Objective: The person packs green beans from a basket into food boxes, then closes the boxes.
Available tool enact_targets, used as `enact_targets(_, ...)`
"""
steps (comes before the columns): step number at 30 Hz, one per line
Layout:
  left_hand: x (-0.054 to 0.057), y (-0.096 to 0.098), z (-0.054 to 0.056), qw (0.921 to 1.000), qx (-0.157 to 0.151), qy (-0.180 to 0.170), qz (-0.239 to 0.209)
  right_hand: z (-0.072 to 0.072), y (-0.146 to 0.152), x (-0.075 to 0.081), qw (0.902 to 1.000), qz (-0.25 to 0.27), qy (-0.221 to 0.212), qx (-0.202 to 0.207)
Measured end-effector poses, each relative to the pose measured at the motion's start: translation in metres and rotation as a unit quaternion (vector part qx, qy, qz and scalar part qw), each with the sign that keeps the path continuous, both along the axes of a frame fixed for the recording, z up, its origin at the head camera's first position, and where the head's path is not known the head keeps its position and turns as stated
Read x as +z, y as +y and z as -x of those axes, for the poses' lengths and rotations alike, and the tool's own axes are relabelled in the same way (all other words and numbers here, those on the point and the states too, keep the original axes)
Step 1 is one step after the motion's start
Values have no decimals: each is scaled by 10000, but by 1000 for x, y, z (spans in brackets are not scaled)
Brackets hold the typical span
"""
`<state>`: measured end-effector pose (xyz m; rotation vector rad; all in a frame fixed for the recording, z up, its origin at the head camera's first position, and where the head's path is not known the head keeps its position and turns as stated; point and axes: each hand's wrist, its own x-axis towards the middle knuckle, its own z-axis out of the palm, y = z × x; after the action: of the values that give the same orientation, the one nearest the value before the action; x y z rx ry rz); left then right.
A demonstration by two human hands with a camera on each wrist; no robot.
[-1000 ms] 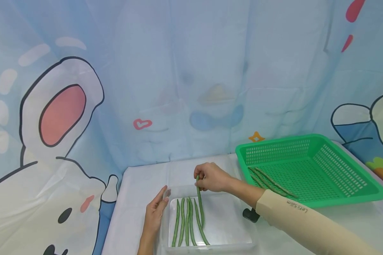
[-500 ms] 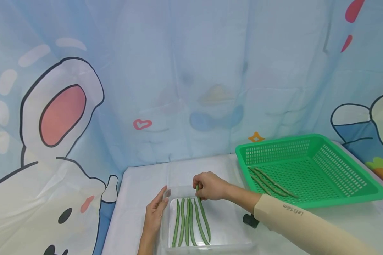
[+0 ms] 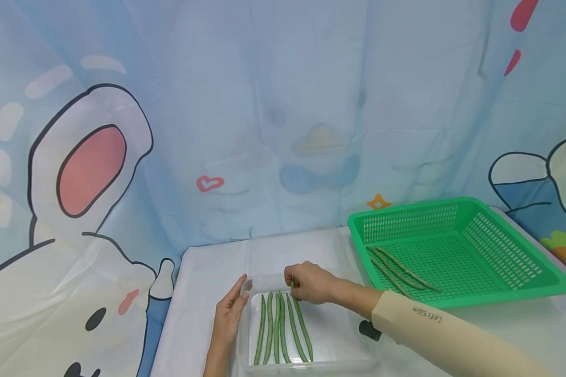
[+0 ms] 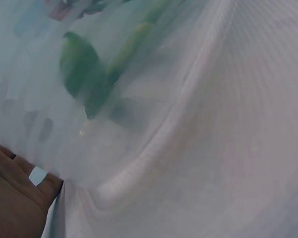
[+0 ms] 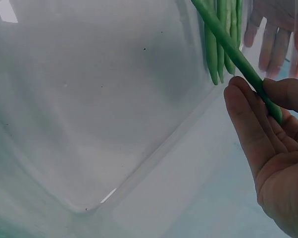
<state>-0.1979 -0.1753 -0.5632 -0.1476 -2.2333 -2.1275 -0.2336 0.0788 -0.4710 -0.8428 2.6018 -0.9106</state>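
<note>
Slanting bean (image 5: 233,51), end btwn R fingers (image 5: 245,121)

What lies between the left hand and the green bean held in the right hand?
In the head view, the clear container's left wall, then five other green beans.

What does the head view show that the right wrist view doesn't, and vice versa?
Head only: the beans in the green basket, the beige sleeve on the right arm, and the orange star on the backdrop.

Right wrist only: the palm side of the right hand and small dark specks on the clear container.

Both: the right hand pinching the held bean by one end, other beans inside the container, and the left hand at its side.
</note>
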Motion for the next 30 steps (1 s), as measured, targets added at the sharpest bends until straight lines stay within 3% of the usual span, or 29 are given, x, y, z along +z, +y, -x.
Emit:
enact_targets(6,0,0,0,10000,-33,-22,-57,-1,-1,-6,9993,-247,251,91)
enact_targets(18,-1,0,2,9999,43,32,91,0,-5,-13,9991,-410,-119,9)
enact_targets(30,-1,0,2,9999,40,31,156,-4,-8,-14,9976,-688,68,-68)
